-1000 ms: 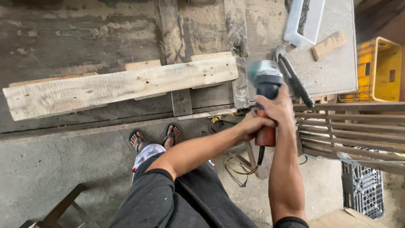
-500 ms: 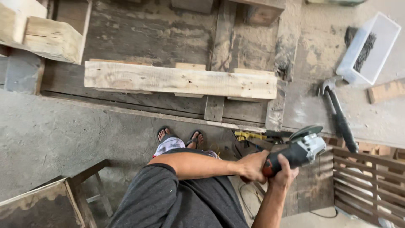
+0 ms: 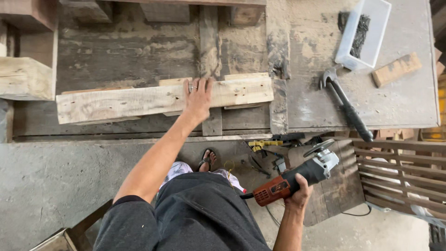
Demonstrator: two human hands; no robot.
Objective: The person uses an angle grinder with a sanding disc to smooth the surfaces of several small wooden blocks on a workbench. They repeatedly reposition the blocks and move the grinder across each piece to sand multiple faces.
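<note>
Head view. The left hand [image 3: 197, 98] lies flat, fingers spread, on a pale rough plank [image 3: 158, 99] with dark knots and worn ends; it presses rather than clasps, so its grip is open. The plank rests on the grey weathered bench [image 3: 139, 51], its long axis running left to right across the view, the right end slightly farther from the person. The right hand [image 3: 297, 191] has its grip closed around the black body of an angle grinder [image 3: 292, 176], held low beside the bench edge above the floor; the orange rear end points toward the person, the disc end up and right. A claw hammer [image 3: 346, 104] lies diagonally on the bench to the right, near a clear plastic box of nails [image 3: 362, 32] and a small wood offcut [image 3: 396, 69]. A slatted pallet [image 3: 399, 172] stands right of the grinder.
</note>
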